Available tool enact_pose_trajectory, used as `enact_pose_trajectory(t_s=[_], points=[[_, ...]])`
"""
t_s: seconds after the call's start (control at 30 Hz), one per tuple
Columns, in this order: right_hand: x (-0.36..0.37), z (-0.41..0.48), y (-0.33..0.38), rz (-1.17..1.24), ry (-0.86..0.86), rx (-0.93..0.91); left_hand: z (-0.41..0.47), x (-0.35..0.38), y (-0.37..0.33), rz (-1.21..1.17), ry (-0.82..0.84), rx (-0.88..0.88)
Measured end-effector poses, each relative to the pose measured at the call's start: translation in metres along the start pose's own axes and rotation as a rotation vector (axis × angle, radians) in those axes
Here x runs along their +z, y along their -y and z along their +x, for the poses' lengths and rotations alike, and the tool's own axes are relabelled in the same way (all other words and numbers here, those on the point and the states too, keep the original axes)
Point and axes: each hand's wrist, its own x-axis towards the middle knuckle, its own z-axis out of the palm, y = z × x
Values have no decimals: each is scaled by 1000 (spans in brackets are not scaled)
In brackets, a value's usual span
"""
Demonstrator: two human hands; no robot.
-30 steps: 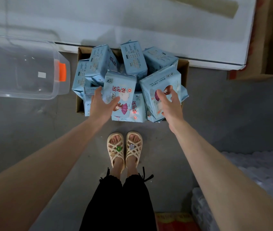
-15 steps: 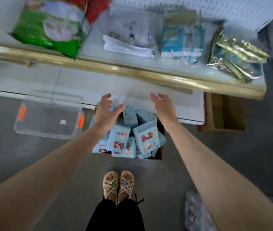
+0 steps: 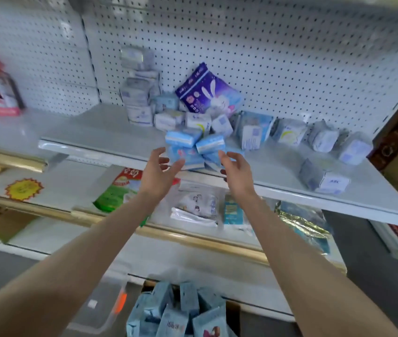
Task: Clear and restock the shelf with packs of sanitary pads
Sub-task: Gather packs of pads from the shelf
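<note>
A white shelf [image 3: 100, 138] carries many packs of sanitary pads. A small heap of light blue packs [image 3: 194, 148] lies near its front edge. Behind them lean a purple rabbit pack [image 3: 209, 93] and a tall stack of pale packs [image 3: 138, 98]. More pale packs [image 3: 322, 139] stretch to the right. My left hand [image 3: 159, 170] and my right hand [image 3: 235, 170] are raised just in front of the blue heap, fingers relaxed, holding nothing. On the floor below, a cardboard box full of light blue packs [image 3: 183, 312] stands between my arms.
A clear plastic bin with orange clips [image 3: 105, 305] sits on the floor left of the box. The lower shelf with a gold rail [image 3: 193, 239] holds a green bag [image 3: 115, 193], white packets [image 3: 198, 205] and foil bags [image 3: 300, 222]. A pegboard backs the shelves.
My hands let go of the packs in the floor box and rose, empty, to the upper shelf. My view tilted up from the floor to the shelves.
</note>
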Motion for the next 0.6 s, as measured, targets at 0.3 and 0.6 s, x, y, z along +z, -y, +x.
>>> enact_pose_trajectory(t_s=[0.3, 0.6], points=[[12, 37, 114, 47, -1, -195, 50, -43, -101, -59, -78, 175], [52, 99, 145, 63, -93, -208, 143, -63, -107, -103, -41, 196]])
